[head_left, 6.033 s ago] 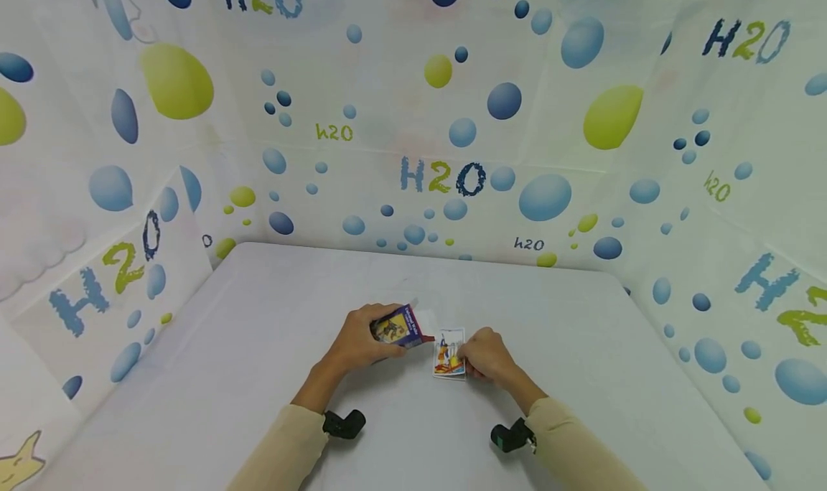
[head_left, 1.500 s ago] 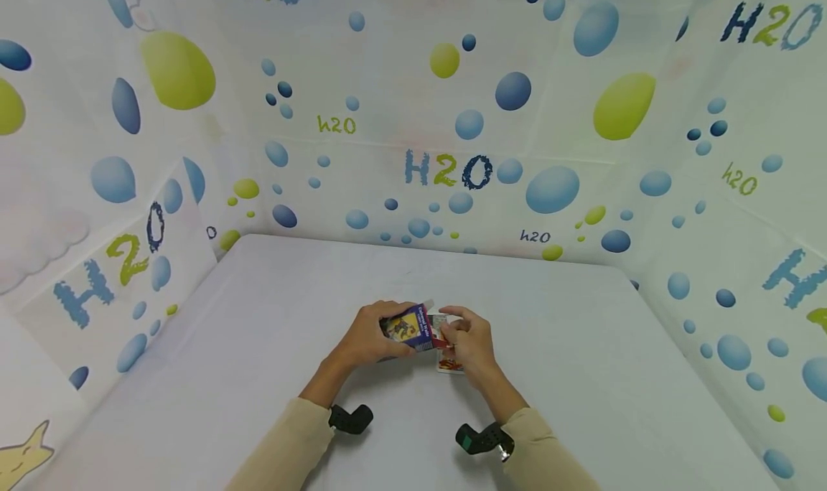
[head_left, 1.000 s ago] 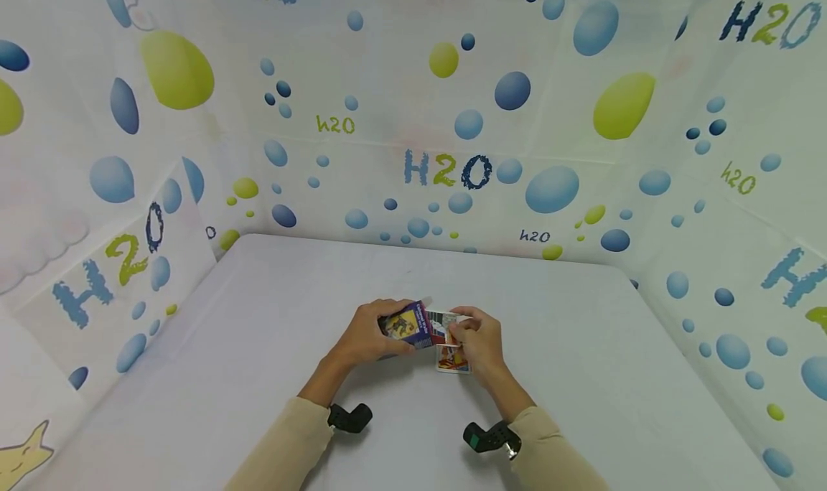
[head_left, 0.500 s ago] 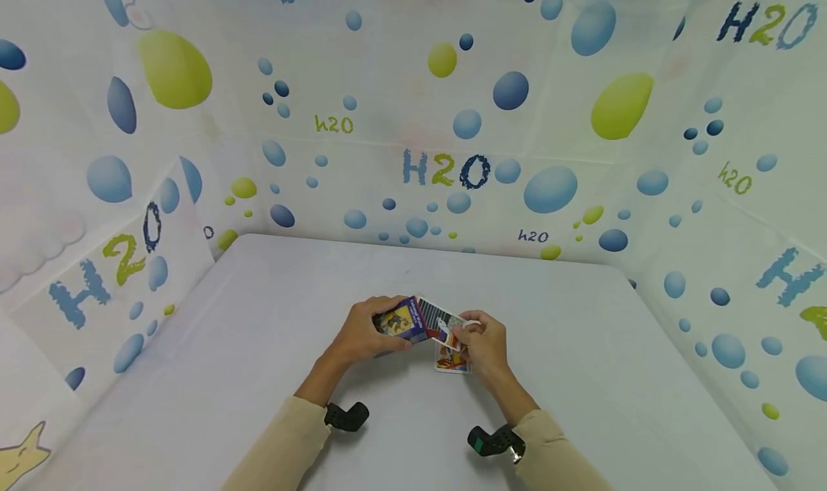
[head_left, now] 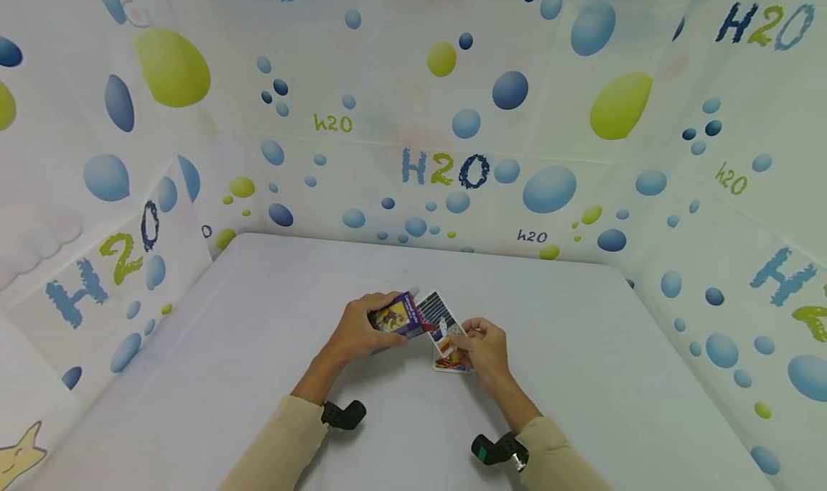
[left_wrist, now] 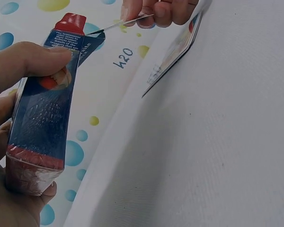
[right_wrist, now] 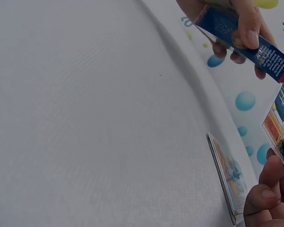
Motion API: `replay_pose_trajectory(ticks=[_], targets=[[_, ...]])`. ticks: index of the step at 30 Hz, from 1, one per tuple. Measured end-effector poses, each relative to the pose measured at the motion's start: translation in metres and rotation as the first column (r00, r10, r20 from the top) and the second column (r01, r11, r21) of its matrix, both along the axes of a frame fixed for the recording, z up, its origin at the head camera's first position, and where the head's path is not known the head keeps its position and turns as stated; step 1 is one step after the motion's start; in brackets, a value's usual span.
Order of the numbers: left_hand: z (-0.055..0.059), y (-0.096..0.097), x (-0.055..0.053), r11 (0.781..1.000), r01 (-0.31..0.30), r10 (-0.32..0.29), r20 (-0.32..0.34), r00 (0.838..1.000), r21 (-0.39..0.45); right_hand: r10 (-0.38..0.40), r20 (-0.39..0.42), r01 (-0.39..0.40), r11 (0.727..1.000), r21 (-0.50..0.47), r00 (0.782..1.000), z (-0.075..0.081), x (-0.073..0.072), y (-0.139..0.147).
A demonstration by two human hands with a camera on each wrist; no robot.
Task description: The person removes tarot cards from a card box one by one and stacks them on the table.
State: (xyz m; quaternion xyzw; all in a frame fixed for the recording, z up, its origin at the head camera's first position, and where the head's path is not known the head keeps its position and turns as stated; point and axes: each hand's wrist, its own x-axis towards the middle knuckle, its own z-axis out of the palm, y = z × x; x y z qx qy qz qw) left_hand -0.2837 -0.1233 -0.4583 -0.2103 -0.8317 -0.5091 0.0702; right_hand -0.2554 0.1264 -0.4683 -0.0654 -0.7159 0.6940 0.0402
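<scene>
My left hand (head_left: pixel 357 331) grips a dark blue card box (head_left: pixel 395 317) with a yellow picture on its face, tilted above the table. In the left wrist view the thumb lies along the narrow side of the box (left_wrist: pixel 45 109), whose red flap (left_wrist: pixel 70 22) stands open at the end. Between thumb and fingers my right hand (head_left: pixel 484 347) pinches an illustrated card (head_left: pixel 441 324), held just beside the box's open end. Beneath it a small stack of cards (head_left: pixel 450 362) lies on the table, partly covered in the head view; the right wrist view shows the stack (right_wrist: pixel 227 175) side-on.
The white-covered table (head_left: pixel 291 283) spreads around both hands. Behind it hangs a pale curtain (head_left: pixel 388 82) with blue and green drops and H2O lettering. Each wrist carries a black camera mount (head_left: pixel 344 415).
My right hand has gone from the card stack to the box and drawn a card out of it. The card has since turned and come away from the opening, while the left hand keeps holding the box.
</scene>
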Motion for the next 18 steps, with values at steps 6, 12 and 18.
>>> replay_pose_trajectory(ticks=[6,12,18], targets=[[0.0013,-0.0003,-0.0002,1.0,-0.003,0.003,-0.005,1.0,0.007,0.031,-0.012,-0.031,0.999,0.032,0.999,-0.0029,0.0034,-0.0011],[0.0018,-0.0003,0.0,1.0,-0.006,0.006,0.002,1.0,0.003,0.075,-0.051,-0.071,0.995,0.075,0.996,-0.0055,0.004,0.0013],[0.0022,-0.0007,0.0017,1.0,-0.012,0.012,0.029,1.0,0.001,0.07,-0.114,-0.053,0.988,0.145,0.991,-0.0041,0.0044,0.003]])
